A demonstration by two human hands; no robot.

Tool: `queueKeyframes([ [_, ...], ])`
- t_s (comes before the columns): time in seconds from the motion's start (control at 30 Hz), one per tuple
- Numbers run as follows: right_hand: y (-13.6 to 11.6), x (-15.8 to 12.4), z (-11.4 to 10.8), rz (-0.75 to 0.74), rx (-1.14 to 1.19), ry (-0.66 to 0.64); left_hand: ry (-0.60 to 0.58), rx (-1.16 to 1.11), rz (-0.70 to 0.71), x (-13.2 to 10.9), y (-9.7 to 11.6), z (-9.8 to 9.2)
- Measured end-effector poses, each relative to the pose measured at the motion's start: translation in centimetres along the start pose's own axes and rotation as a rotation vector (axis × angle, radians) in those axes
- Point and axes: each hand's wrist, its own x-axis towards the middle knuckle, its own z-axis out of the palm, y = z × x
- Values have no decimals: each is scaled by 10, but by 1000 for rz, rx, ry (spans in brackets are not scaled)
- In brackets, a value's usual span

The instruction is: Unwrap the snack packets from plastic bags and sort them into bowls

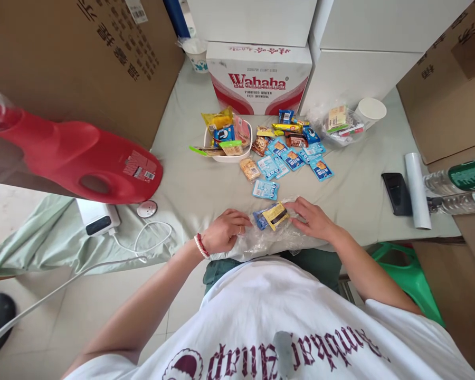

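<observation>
A clear plastic bag (261, 241) lies at the near edge of the table, close to my body. On it rest a yellow snack packet (276, 216) and a dark blue snack packet (260, 219), the yellow one partly covering the blue. My left hand (228, 230) has its fingers curled together at the bag's left edge. At the right edge, the fingers of my right hand (313, 217) bend over the plastic beside the yellow packet. Just beyond lie light blue packets (265, 189) and a clear-wrapped cracker packet (249, 169).
Farther back stand a white basket of snacks (247, 151), a pile of packets (293, 158) and a clear bowl (342, 138). A red jug (83, 158) and power bank (98, 217) are left. A phone (396, 193), white roll (417, 191) and bottles (459, 202) lie right.
</observation>
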Motion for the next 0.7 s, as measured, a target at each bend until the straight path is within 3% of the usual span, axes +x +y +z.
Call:
queueKeyframes([
  [0.17, -4, -7, -2, -87, 48, -98, -34, -9, -10, -9, 7, 6],
  [0.33, -8, -55, -10, -110, 105, -69, -61, 22, -40, -23, 15, 18],
  [0.47, -7, -85, 11, -88, -67, -78, -90, 55, -30, -29, 15, 30],
  [0.57, -6, -84, 21, -90, -87, -36, -70, 83, -58, -30, 12, 39],
  [0.7, -8, -57, -1, -143, -35, 2, 48, 124, -112, -33, 15, 51],
])
